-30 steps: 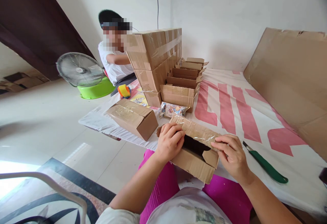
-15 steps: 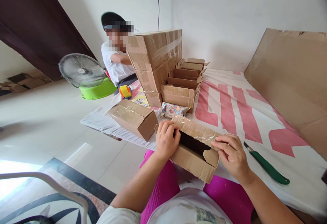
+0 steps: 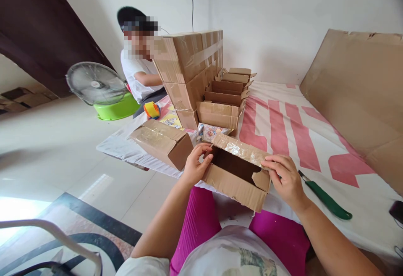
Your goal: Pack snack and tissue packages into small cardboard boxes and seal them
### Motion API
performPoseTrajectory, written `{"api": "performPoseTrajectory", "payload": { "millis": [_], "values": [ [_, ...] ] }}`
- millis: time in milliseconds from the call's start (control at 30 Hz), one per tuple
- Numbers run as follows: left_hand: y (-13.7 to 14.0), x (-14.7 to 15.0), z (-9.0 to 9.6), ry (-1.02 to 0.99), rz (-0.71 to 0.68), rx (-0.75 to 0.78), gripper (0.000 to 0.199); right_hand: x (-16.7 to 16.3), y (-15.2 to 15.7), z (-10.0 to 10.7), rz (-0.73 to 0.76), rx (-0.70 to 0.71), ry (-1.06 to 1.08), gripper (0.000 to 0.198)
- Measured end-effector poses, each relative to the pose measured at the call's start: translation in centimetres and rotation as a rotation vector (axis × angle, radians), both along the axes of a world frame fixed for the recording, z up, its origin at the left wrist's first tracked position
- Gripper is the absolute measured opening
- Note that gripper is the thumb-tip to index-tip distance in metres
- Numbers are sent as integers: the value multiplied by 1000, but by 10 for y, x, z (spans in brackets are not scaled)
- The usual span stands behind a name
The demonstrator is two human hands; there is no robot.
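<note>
While hands (image 3: 286, 180) hold carton (image 3: 236, 187), dark interior (image 3: 234, 167) unreadable.

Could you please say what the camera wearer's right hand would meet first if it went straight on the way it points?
The right hand would likely first meet the tape-covered flap of the open brown cardboard box, which its fingertips touch; beyond that, depth is hard to judge.

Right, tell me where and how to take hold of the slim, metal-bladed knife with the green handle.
Grip the green-handled knife around the middle of its curved handle, probably from above, on the near right side: it lies flat, rounded end nearer, blade pointing away.
</note>
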State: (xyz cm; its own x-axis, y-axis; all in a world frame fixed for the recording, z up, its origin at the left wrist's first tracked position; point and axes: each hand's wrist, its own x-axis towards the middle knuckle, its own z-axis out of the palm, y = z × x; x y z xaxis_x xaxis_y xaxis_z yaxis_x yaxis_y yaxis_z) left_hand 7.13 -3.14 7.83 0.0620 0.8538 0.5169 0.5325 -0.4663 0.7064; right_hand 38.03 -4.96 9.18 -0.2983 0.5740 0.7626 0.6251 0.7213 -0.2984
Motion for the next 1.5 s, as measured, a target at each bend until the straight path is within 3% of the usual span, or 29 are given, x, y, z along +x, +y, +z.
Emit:
{"api": "performPoseTrajectory", "payload": {
  "millis": [67, 133, 200, 233, 300, 367, 400, 500, 633, 700, 800, 933, 1100, 1333, 1500],
  "values": [
    [-3, -11, 1, 65, -198, -35, 34, 3, 5, -5, -6, -35, -6, 32],
    [-7, -22, 3, 198, -374, -61, 63, 6, 9, -12, 6, -81, -3, 34],
    [-9, -30, 4, 302, -441, -92, 91, 7, 12, -18, 35, -126, 3, 35],
    [-9, -32, 5, 322, -426, -102, 93, 8, 13, -21, 54, -147, 1, 36],
    [-8, -32, 3, 306, -355, -87, 69, 9, 13, -24, 93, -176, -17, 40],
    [-4, -29, 0, 244, -285, -20, 34, 10, 11, -24, 147, -206, -35, 56],
    [-1, -27, -2, 207, -251, 22, 26, 11, 10, -24, 180, -223, -36, 66],
    [3, -17, -6, 130, -118, 77, 28, 11, 5, -21, 246, -279, 17, 85],
    [3, -2, -6, 98, 33, 30, 34, 5, -1, -18, 46, -335, 144, 66],
    [2, 4, -5, 89, 73, 21, 37, 0, -3, -15, -70, -282, 173, 59],
    [1, 10, -4, 73, 100, 18, 34, -7, -4, -6, -140, -96, 130, 52],
    [2, 12, -6, 57, 108, 21, 35, -18, -7, 8, -55, 55, 13, 40],
    [1, 13, -10, 38, 122, 5, 39, -40, -4, 19, 100, 26, -113, 28],
    [-2, 16, -12, 0, 139, 17, 37, -66, 11, 25, 98, 7, -239, 12],
    [-2, 15, -13, 11, 133, 27, 40, -63, 17, 31, 106, 106, -397, 9]
  ]
}}
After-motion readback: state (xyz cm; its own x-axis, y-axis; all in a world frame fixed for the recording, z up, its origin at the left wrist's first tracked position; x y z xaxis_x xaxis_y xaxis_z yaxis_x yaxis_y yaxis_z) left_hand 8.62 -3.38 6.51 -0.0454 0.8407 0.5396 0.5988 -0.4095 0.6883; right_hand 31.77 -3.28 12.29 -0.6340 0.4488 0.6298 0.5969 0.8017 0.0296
